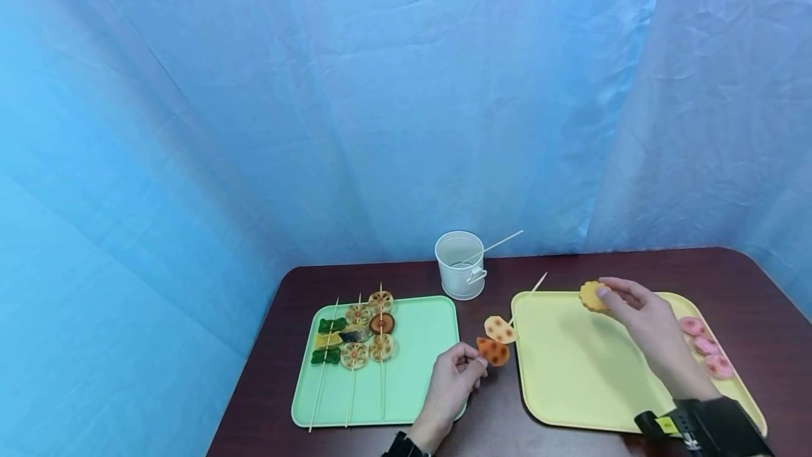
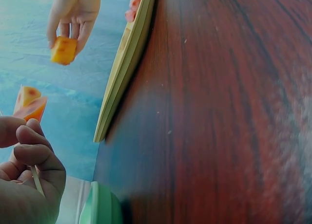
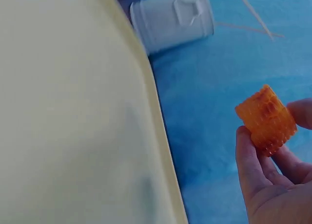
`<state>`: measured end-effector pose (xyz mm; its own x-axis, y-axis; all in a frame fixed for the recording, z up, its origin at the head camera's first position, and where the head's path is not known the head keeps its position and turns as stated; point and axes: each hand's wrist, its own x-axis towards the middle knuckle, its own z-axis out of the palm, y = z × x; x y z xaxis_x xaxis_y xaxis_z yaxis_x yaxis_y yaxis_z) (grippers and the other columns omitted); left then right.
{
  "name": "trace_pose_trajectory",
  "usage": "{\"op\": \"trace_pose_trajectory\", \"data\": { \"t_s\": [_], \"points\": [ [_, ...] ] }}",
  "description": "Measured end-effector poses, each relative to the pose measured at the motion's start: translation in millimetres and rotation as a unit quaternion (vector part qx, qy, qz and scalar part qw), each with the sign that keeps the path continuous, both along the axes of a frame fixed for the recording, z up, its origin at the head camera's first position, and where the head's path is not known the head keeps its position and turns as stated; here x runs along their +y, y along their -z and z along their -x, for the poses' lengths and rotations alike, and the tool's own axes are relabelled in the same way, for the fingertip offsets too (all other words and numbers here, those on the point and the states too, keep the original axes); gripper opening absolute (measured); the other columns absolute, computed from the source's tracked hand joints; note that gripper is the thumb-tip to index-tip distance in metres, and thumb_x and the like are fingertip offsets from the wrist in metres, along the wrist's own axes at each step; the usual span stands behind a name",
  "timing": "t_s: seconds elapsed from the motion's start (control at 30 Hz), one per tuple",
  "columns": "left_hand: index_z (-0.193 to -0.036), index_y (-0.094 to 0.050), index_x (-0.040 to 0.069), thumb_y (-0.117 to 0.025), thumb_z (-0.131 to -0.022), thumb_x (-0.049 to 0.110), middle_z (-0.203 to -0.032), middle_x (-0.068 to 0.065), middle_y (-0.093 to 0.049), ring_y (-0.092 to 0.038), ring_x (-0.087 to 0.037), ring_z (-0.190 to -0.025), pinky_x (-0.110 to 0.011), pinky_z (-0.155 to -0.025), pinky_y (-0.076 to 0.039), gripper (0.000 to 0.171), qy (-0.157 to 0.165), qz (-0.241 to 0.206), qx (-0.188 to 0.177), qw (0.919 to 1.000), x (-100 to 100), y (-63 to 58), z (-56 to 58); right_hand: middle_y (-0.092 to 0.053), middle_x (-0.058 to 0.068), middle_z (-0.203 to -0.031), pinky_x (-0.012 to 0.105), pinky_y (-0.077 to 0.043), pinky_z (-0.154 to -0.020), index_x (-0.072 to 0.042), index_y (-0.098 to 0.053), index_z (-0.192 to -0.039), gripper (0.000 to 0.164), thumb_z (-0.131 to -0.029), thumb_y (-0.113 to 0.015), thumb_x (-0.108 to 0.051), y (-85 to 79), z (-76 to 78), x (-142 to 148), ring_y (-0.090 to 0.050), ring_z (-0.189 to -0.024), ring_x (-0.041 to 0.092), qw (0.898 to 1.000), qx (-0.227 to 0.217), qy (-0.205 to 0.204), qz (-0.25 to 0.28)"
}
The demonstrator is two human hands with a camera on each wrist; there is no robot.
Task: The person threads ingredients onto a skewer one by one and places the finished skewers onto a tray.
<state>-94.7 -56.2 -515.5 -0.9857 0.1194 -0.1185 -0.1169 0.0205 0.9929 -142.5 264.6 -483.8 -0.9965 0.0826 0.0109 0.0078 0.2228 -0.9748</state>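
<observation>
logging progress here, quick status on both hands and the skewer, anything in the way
Left hand gripping skewer, two pieces threaded. Right hand pinching yellow piece, not yet threaded. Path to skewer tip looks clear.

I hold a skewer (image 1: 538,283) of smooth, bare-looking wood in my left hand (image 1: 449,379) and a plastic-looking disc (image 3: 267,121) with a ridged surface in my right hand (image 1: 652,333). The green tray (image 1: 425,358) and yellow tray (image 1: 571,372) look like smooth matt plastic, the bucket (image 1: 462,279) painted metal, the table (image 2: 209,112) shiny grained wood, the curtain (image 1: 406,104) creased, satiny cloth.
</observation>
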Motion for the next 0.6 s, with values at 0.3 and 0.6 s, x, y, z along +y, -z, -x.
{"op": "trace_pose_trajectory", "data": {
  "t_s": [0.3,0.6],
  "points": [
    [-0.086,-0.064,0.001,-0.068,-0.092,0.004,-0.072,0.001,-0.064,-0.052,-0.009,-0.058,-0.02,-0.055,-0.04,0.007,0.003,0.0,0.001,1.0,0,1.4,-0.6,-0.068,-0.006,-0.115,0.025,-0.056,-0.09,-0.014,-0.063,-0.12,0.015,-0.106,-0.059,-0.016,3.7,3.7,-18,-0.069,-0.106,0.007,0.948,-0.036,-0.058,0.31],
    [-0.087,-0.063,0.0,-0.068,-0.092,0.004,-0.072,0.001,-0.064,-0.052,-0.009,-0.059,-0.019,-0.054,-0.04,0.008,0.01,-0.001,0.0,0.9999,0,2.1,-1.7,-0.066,-0.003,-0.119,0.028,-0.056,-0.092,-0.015,-0.07,-0.116,0.017,-0.108,-0.055,-0.012,2.4,6.0,-25,-0.069,-0.107,0.012,0.92,-0.049,-0.07,0.383]
  ]
}}
